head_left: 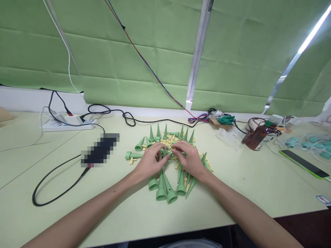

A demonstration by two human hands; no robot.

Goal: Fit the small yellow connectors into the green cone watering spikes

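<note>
My left hand (pixel 152 161) is closed around a green plastic cone spike (pixel 165 151), its pointed tip showing between thumb and fingers. Close beside it, my right hand (pixel 190 159) is pinched, with a bit of a small yellow plastic valve piece (pixel 172 147) at its fingertips. Both hands meet over a pile of yellow pieces (pixel 169 139). Around them lie several more green cone spikes: some stand upright at the back, like this spike (pixel 158 133), while others lie toward me, such as this wide-collared spike (pixel 170 194). My fingers hide part of the pile.
A dark, blurred-out device (pixel 99 151) with a black cable lies left. Behind it sits a white power strip (pixel 69 124). To the right are a brown bottle (pixel 258 137), a phone in a green case (pixel 303 163), a clear plastic bag (pixel 229 137) and a small cardboard box (pixel 219 124).
</note>
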